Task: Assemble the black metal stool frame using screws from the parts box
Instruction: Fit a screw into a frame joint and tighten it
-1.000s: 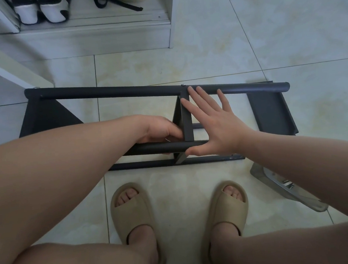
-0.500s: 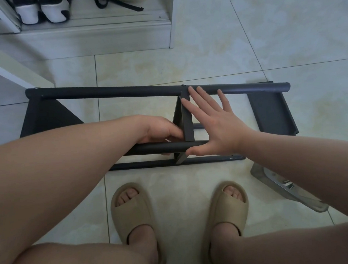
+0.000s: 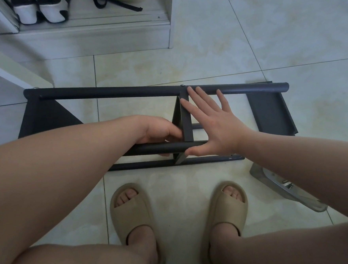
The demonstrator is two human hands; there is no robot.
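The black metal stool frame (image 3: 108, 94) lies on its side on the tiled floor in front of my feet. A flat black cross bracket (image 3: 186, 120) joins its far tube to a near tube (image 3: 155, 148). My right hand (image 3: 214, 127) lies flat and spread against the bracket's right side, thumb under the near tube's end. My left hand (image 3: 158, 131) has its fingers curled at the bracket's left side, just above the near tube; something small and pale shows under its fingertips, too hidden to name.
A clear plastic parts box (image 3: 284, 188) with metal hardware lies on the floor at the right, partly under my right forearm. A white shoe shelf (image 3: 92, 36) with shoes stands beyond the frame. My feet in beige slippers (image 3: 131, 215) rest just in front of the frame.
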